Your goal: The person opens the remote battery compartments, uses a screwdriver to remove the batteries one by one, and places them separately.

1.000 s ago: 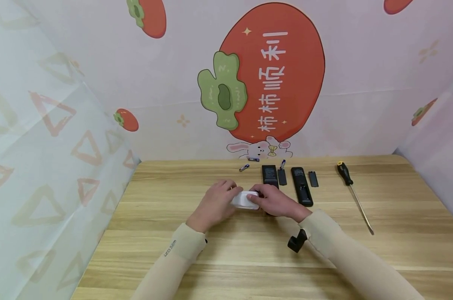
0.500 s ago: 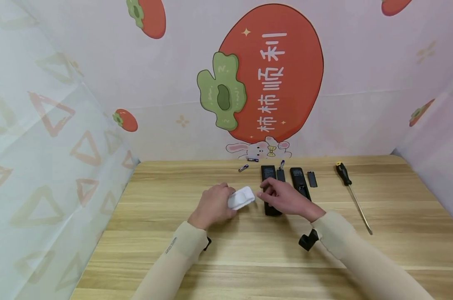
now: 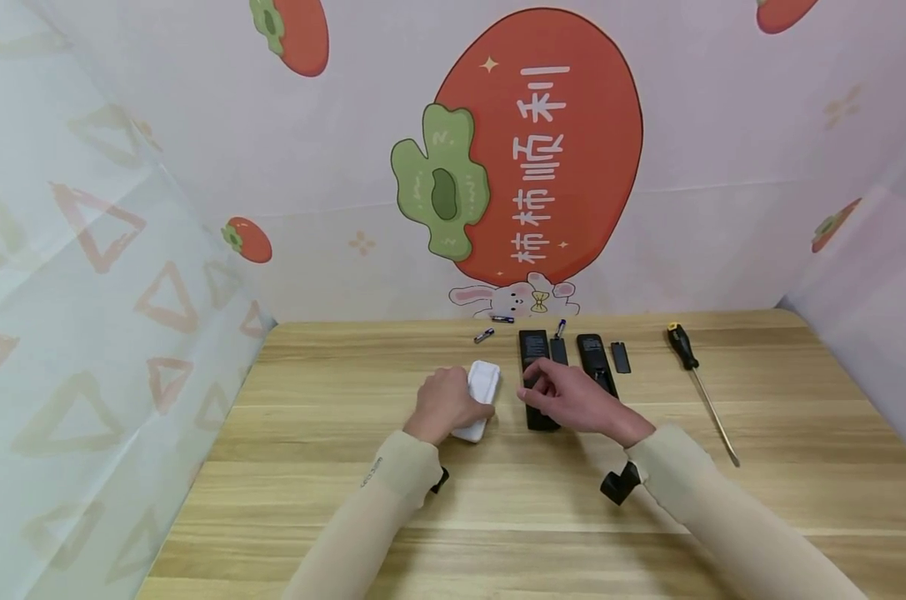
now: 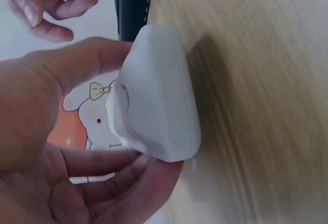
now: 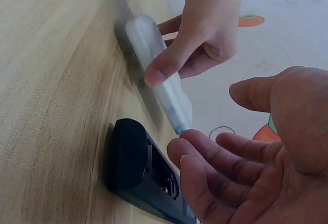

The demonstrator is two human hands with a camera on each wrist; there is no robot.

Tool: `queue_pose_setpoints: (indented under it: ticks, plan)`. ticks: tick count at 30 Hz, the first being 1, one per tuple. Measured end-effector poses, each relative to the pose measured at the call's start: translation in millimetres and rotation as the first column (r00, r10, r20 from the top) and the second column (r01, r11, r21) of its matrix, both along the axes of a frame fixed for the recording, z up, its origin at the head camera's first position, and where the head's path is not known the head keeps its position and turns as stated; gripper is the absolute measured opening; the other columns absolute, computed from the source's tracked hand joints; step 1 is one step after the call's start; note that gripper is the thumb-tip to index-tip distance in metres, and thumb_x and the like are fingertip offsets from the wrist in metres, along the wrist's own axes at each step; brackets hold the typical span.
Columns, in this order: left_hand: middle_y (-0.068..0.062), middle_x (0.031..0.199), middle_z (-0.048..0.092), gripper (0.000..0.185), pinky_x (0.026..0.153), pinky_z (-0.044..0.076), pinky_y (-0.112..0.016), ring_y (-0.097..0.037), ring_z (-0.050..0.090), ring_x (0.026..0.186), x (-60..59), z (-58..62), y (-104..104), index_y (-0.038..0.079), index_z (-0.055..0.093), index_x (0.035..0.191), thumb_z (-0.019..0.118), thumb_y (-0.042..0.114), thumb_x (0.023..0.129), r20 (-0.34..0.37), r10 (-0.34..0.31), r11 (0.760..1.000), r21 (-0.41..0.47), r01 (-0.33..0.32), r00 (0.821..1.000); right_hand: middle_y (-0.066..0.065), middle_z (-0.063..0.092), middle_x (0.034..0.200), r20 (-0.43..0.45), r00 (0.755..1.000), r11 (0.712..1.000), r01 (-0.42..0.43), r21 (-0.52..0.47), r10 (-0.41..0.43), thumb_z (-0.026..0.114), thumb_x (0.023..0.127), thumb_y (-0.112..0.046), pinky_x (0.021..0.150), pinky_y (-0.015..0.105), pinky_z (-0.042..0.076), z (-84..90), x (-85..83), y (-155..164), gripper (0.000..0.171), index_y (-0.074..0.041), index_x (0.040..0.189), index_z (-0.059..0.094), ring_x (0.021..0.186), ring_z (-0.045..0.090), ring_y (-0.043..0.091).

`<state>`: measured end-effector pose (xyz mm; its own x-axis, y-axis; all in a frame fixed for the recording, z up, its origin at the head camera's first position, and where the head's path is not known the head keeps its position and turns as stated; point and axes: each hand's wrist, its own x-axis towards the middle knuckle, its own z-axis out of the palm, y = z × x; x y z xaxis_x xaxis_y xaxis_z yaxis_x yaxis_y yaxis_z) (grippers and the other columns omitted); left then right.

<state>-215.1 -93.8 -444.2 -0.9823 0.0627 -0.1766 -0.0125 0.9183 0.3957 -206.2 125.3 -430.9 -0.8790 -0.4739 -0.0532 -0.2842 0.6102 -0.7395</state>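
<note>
Head view first: left hand (image 3: 447, 403) grips a white remote (image 3: 479, 392) at its near end, thumb and fingers wrapped round it, the white body lying on the wooden worktop (image 3: 347, 483) and pointing away from the person. Just to its right, the right hand (image 3: 568, 397) hovers over a black remote (image 3: 535, 367), fingers loosely bent and holding nothing; whether the fingertips touch the black body cannot be told from here. Only this view shows what lies farther back: a second black remote (image 3: 593, 360), two small black battery covers (image 3: 621, 357), loose batteries (image 3: 485, 335) near the wall, and a screwdriver (image 3: 697, 385) with a black and yellow handle well off to the right.

Left wrist view shows the grip close up: the thumb lies along one side of the white remote (image 4: 156, 93), the fingers curl under the other, and its far edge rests against the wood. The black remote (image 4: 132, 3) shows at the top, with the right hand's fingers (image 4: 46, 8) beside it.

Right wrist view gives what the others cannot: the black remote (image 5: 138, 170) lies back-up with its battery compartment open and uncovered. The right hand (image 5: 251, 167) is relaxed and half open just above it, not gripping. The white remote (image 5: 156, 73) lies beyond it, tilted on one edge, the left hand's thumb (image 5: 164, 67) pressed across it.
</note>
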Motion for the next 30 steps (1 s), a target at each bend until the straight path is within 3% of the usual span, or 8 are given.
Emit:
queue_pose_setpoints:
  ticks: [7, 15, 23, 30]
  plan:
    - [-0.012, 0.089, 0.063, 0.058, 0.063, 0.054, -0.037, -0.026, 0.061, 0.077, -4.3, -4.9, 13, -0.002, 0.065, 0.111, 0.086, 0.041, 0.078, -0.018, 0.057, 0.998, -0.026, -0.057, 0.998, -0.001, 0.065, 0.087, -0.020, 1.000, 1.000, -0.022, 0.002, 0.022, 0.065, 0.101, -0.026, 0.063, 0.033, 0.051, -1.9, 0.4, -1, 0.033, -0.002, 0.123, 0.061, 0.068, 0.059, 0.015]
    - [-0.010, 0.079, 0.061, 0.051, 0.056, 0.052, -0.033, -0.024, 0.061, 0.069, -7.1, -7.7, 19, -0.001, 0.066, 0.101, 0.087, 0.040, 0.077, -0.027, 0.053, 0.998, -0.034, -0.053, 0.998, -0.002, 0.065, 0.087, -0.016, 0.998, 0.998, -0.058, 0.008, 0.058, 0.066, 0.100, -0.025, 0.066, 0.032, 0.051, -5.8, 0.0, -3, 0.034, -0.001, 0.123, 0.061, 0.071, 0.060, 0.015]
    - [-0.008, 0.077, 0.061, 0.048, 0.056, 0.052, -0.033, -0.023, 0.061, 0.068, -8.1, -8.8, 21, 0.001, 0.067, 0.096, 0.088, 0.038, 0.076, -0.053, 0.031, 0.998, -0.061, -0.034, 0.998, -0.003, 0.065, 0.089, -0.030, 0.997, 0.997, -0.069, 0.028, 0.070, 0.067, 0.099, -0.024, 0.066, 0.029, 0.051, -4.2, 1.1, -5, 0.033, 0.000, 0.122, 0.062, 0.072, 0.059, 0.014]
    - [-0.009, 0.077, 0.061, 0.049, 0.056, 0.052, -0.034, -0.023, 0.060, 0.068, -7.0, -7.9, 21, 0.001, 0.067, 0.097, 0.087, 0.041, 0.077, -0.034, 0.038, 0.997, -0.070, -0.040, 0.999, -0.002, 0.064, 0.089, -0.033, 0.996, 0.996, -0.087, 0.023, 0.087, 0.068, 0.099, -0.023, 0.065, 0.029, 0.051, -2.8, 1.7, -8, 0.032, 0.000, 0.121, 0.062, 0.072, 0.059, 0.014]
